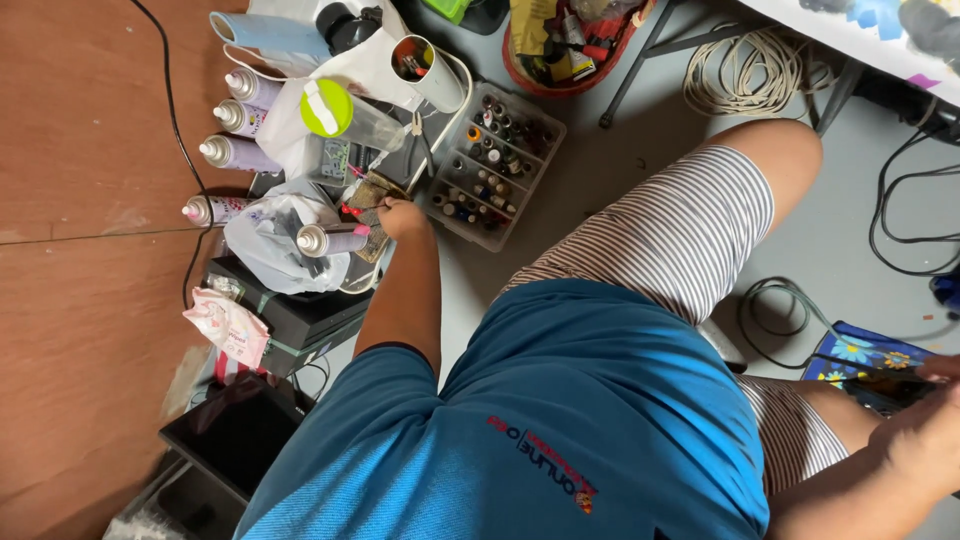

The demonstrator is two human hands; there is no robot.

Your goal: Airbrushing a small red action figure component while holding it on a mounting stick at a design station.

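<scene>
Spray can (335, 239): lying just beside left hand (402, 217), hemmed by clutter.
Left fingers: hidden, cannot tell.
Right hand (925, 440): frame edge, grip unclear; bare floor (600, 170) ahead.

**Grey floor crowded with craft supplies**

A grey floor (620, 160) carries a clear compartment box (495, 165) of small bottles near the centre. At 12 o'clock sits a red basket (565, 60), with a coil of pale cord (745, 70) at 1 o'clock. Black cables (905, 200) loop at 3 o'clock. At 9 o'clock, spray cans (235, 155) line a brown board (90, 250).
</scene>
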